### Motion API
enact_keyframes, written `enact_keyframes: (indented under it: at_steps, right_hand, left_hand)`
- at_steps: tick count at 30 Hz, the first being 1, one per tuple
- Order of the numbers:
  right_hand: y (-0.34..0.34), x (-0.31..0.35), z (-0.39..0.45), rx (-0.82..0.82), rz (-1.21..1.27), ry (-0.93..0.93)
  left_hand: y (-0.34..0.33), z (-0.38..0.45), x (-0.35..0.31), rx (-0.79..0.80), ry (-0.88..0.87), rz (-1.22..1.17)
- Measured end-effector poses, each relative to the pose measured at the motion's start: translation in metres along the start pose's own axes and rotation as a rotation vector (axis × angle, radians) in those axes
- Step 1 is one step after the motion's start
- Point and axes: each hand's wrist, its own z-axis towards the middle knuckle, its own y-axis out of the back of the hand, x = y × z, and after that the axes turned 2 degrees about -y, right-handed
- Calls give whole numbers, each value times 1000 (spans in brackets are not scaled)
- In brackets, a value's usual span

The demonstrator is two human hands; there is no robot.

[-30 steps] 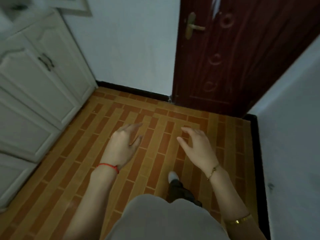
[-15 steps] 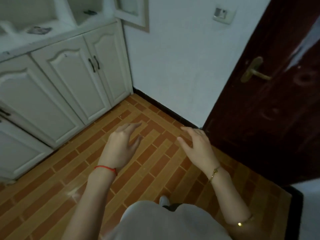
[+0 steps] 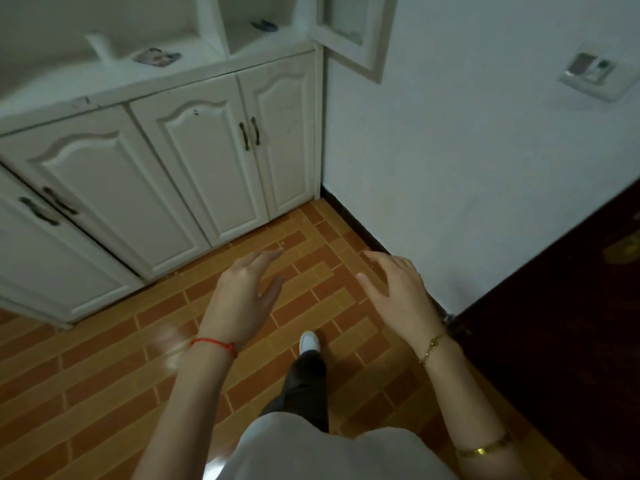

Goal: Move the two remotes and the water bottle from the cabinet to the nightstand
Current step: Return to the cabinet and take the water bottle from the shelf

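A white cabinet (image 3: 194, 174) with panelled doors fills the upper left. On its counter lies a flat printed item (image 3: 156, 57), and a small dark object (image 3: 265, 26) sits in the open compartment to the right; both are too blurred to name. No remote or water bottle is clearly visible. My left hand (image 3: 242, 299), with a red string at the wrist, hangs over the tiled floor with fingers apart and nothing in it. My right hand (image 3: 398, 292), wearing a gold bracelet, is likewise open and holds nothing. Both hands are well short of the cabinet.
An upper cabinet door (image 3: 349, 32) hangs open at the top. A white wall with a switch plate (image 3: 592, 72) is on the right, and a dark red door (image 3: 571, 323) beyond it. The floor is orange brick-pattern tile (image 3: 104, 375). My foot (image 3: 309, 341) steps forward.
The view has swung left from the dark door toward the cabinet, which now fills the upper left. Both hands stay open in front of me in the same pose.
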Motion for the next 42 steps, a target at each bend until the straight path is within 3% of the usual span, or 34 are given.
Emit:
enact_keyframes:
  at_steps: [14, 28, 42]
  right_hand:
    - [22, 31, 282, -84, 27, 97]
    - [6, 37, 492, 16, 59, 119]
    - [53, 88, 739, 29, 48, 416]
  left_hand:
    - [19, 265, 49, -97, -10, -8]
    - [15, 456, 93, -102, 73, -23]
    - [53, 660, 107, -332, 143, -18]
